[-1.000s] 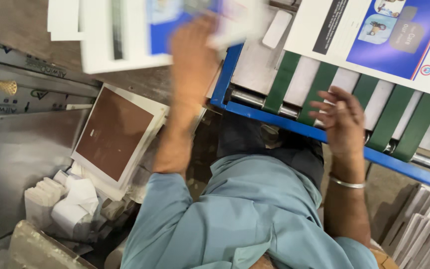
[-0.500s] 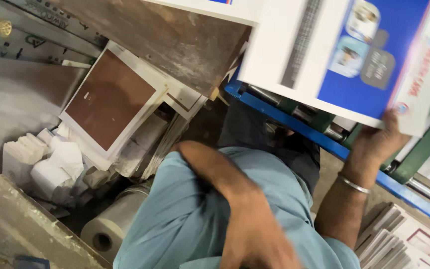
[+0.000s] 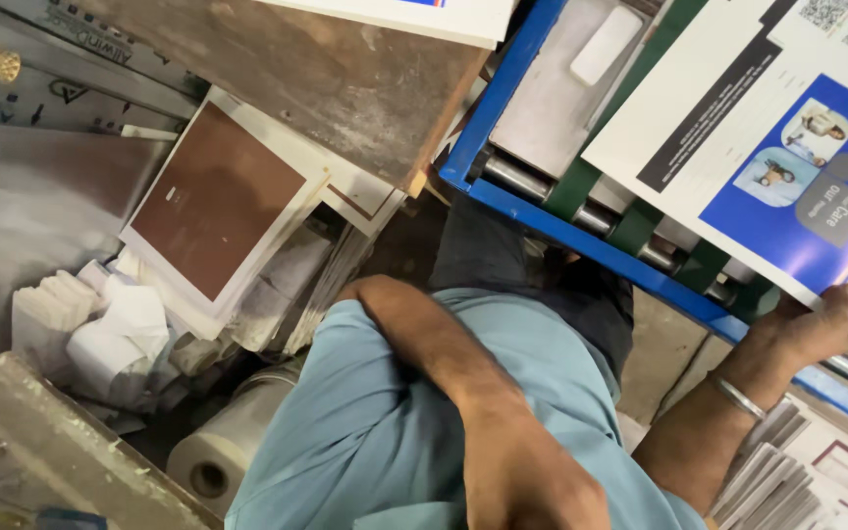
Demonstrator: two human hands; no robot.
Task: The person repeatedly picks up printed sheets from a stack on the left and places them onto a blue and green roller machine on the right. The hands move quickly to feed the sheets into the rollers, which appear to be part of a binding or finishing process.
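Your right hand [image 3: 805, 329] pinches the printed sheet [image 3: 768, 147] lying on the blue roller table [image 3: 581, 245], left hand [image 3: 532, 481] rests against your shirt, fingers out of view, paper stacks [image 3: 218, 206] crowding the floor.

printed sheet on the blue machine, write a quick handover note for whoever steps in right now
Right hand: fingers grip the lower edge of the blue-and-white printed sheet, which lies across the green belts of the blue-framed machine.
Left hand: drawn back across the light blue shirt, holding nothing visible.
Done: sheet is on the machine bed.
Left: sheet is not released; brown-and-white sheets sit stacked to the left.
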